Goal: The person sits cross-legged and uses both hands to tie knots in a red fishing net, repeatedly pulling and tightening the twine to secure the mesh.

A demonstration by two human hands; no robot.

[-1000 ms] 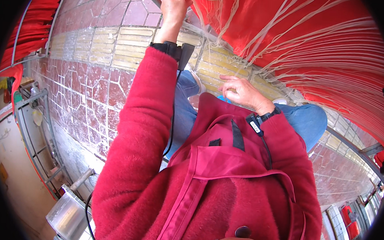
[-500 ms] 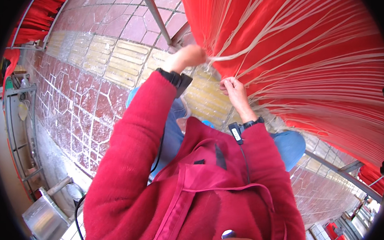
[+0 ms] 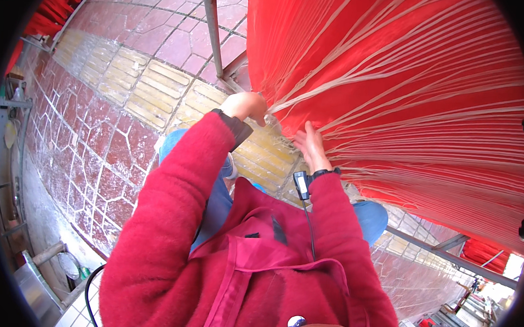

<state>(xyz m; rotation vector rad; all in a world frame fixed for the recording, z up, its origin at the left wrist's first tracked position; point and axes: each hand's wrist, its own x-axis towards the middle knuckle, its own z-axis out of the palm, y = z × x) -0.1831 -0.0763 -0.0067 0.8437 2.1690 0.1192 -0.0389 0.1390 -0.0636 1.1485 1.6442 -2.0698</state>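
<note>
My left hand (image 3: pixel 245 106) is closed at the lower tip of a bundle of long pale noodle-like strands (image 3: pixel 316 90); its fingertips are partly hidden. The strands fan out from there toward the upper right, over a bright red cloth (image 3: pixel 266 30). Just to the right, my right hand (image 3: pixel 312 147) has its fingers stretched out against the lower ends of the strands. Nothing shows gripped in it. Both wrists wear black straps.
A metal post (image 3: pixel 212 33) stands beyond my left hand, and a metal bar (image 3: pixel 435 251) runs low on the right. Another red cloth (image 3: pixel 49 11) hangs at far left. Below lies dusty paving with a yellow ribbed strip (image 3: pixel 159 93). A metal box (image 3: pixel 33 288) sits at lower left.
My left hand has come down slightly with the strand ends. My right hand has gone from pinched fingers to stretched-out ones and sits a little lower and left. The view has shifted slightly.
</note>
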